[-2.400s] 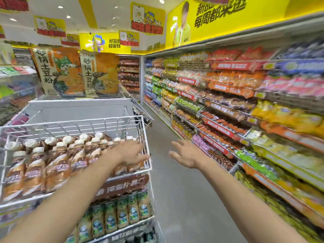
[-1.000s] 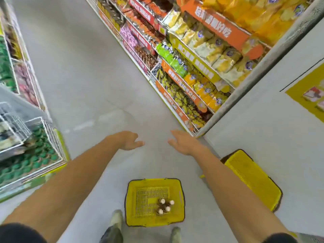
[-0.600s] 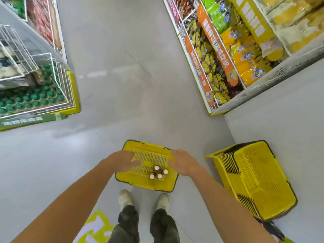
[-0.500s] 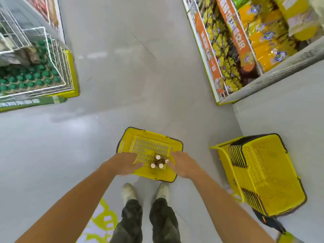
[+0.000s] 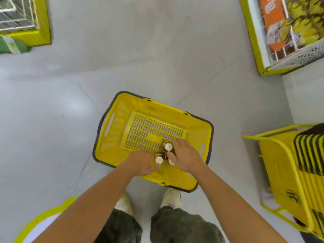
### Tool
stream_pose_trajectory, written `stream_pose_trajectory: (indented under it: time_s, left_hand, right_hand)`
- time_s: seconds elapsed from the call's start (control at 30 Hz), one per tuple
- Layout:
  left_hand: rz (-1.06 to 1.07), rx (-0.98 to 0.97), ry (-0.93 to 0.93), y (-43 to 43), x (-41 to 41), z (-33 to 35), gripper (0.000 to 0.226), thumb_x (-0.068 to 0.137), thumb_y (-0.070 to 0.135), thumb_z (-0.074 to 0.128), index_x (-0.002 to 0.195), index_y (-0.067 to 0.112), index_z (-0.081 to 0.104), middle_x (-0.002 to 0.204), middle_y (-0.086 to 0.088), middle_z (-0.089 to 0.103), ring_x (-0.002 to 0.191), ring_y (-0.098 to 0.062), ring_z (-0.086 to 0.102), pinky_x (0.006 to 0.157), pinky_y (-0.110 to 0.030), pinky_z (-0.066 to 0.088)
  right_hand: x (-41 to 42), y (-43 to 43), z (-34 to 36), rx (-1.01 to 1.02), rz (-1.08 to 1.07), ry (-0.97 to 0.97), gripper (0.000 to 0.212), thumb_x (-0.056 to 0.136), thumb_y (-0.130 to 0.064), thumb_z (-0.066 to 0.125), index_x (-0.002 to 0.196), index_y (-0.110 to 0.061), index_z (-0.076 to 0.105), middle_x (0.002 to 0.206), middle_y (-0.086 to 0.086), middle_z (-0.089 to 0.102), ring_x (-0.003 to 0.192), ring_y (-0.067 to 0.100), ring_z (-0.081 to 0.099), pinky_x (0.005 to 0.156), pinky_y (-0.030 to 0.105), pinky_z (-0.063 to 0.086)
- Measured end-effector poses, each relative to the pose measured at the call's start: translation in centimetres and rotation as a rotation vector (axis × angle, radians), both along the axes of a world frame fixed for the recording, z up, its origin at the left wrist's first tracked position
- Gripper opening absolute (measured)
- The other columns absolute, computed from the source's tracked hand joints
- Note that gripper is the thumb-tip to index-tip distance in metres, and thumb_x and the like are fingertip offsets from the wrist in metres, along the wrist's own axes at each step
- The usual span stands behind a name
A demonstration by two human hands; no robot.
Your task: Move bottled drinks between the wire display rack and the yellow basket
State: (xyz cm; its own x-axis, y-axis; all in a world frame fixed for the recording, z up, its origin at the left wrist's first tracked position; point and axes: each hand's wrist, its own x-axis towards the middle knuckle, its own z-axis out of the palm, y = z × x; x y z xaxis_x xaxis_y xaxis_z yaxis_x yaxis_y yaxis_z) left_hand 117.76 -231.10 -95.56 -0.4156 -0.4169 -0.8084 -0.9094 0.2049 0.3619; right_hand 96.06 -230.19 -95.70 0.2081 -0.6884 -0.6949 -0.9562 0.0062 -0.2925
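The yellow basket (image 5: 112, 137) stands on the grey floor just in front of my feet. Three brown bottled drinks with pale caps (image 5: 168, 146) stand upright together in its near right part. My left hand (image 5: 140, 163) is inside the basket, curled against the nearest bottle (image 5: 159, 159) from the left. My right hand (image 5: 185, 156) comes from the right, its fingers around the farther bottle and over the third one. The lower corner of the wire display rack (image 5: 17, 16) shows at the top left.
A stack of nested yellow baskets (image 5: 289, 165) on a yellow frame stands at the right. A snack shelf (image 5: 284, 32) with a yellow base fills the top right. My shoes (image 5: 171, 197) are right behind the basket. Grey floor lies between basket and rack.
My view swung from the rack down to the floor basket. Both hands, which were open, dropped into the basket and closed in on the bottles from either side.
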Motion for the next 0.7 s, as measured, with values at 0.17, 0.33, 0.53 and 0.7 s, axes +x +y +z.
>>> stream_pose_trajectory:
  time_s: [0.17,0.33,0.53,0.7]
  left_hand:
    - [-0.002,-0.064,0.157,2.2,-1.4,-9.2,0.059,0.091,0.056,0.065,0.135,0.020,0.054,0.131,-0.005,0.062,0.118,-0.031,0.060,0.091,-0.044,0.051]
    - [0.168,-0.205,0.374,1.1,-1.7,-12.9,0.033,0.091,0.040,0.069,0.117,0.019,0.066,0.112,-0.006,0.074,0.100,-0.032,0.067,0.078,-0.044,0.054]
    - [0.449,-0.233,0.488,-1.9,1.3,-11.1,0.028,0.077,0.042,0.077,0.088,0.018,0.071,0.084,0.001,0.072,0.079,-0.020,0.066,0.068,-0.043,0.052]
    - [0.601,-0.269,0.511,-3.2,6.0,4.0,0.032,0.072,0.043,0.076,0.084,0.014,0.073,0.083,-0.003,0.075,0.082,-0.022,0.070,0.071,-0.045,0.053]
  right_hand:
    - [0.2,-0.4,-8.9,-0.029,0.071,-0.033,0.067,0.107,-0.050,0.049,0.159,-0.013,0.032,0.156,0.014,0.046,0.142,0.035,0.043,0.108,0.047,0.045]
    - [-0.2,-1.1,-11.6,-0.090,-0.001,-0.079,0.050,0.104,-0.055,0.052,0.136,-0.017,0.046,0.126,0.012,0.064,0.112,0.036,0.062,0.079,0.044,0.052]
    - [-0.3,-2.7,-9.8,-0.149,-0.135,-0.163,0.041,0.104,-0.046,0.060,0.121,-0.011,0.051,0.108,0.019,0.071,0.098,0.041,0.065,0.070,0.045,0.043]
    - [1.1,-3.7,4.7,-0.172,-0.155,-0.228,0.042,0.099,-0.054,0.062,0.117,-0.016,0.056,0.102,0.010,0.073,0.096,0.035,0.068,0.074,0.044,0.049]
